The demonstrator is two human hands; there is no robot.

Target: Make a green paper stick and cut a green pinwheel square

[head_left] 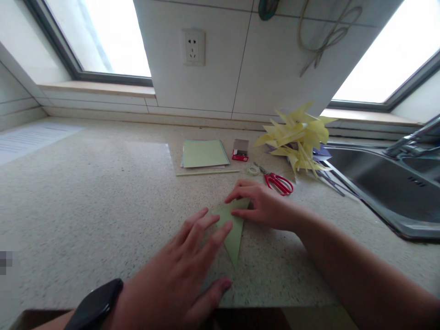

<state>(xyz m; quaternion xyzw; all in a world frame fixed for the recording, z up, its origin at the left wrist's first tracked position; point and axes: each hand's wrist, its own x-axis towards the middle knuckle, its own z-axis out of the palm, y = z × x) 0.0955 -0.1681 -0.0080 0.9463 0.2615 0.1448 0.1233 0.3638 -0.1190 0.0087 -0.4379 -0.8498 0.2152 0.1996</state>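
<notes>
While green paper (235,238) lies just below frame centre, the left hand (178,261), fingers spread, overlaps its left edge and the right hand (264,204), thumb and fingers apart, touches its upper end.

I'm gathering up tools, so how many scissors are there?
1: the red-handled scissors lie just beyond the right hand, left of the yellow pile. That pile could hide others.
</notes>
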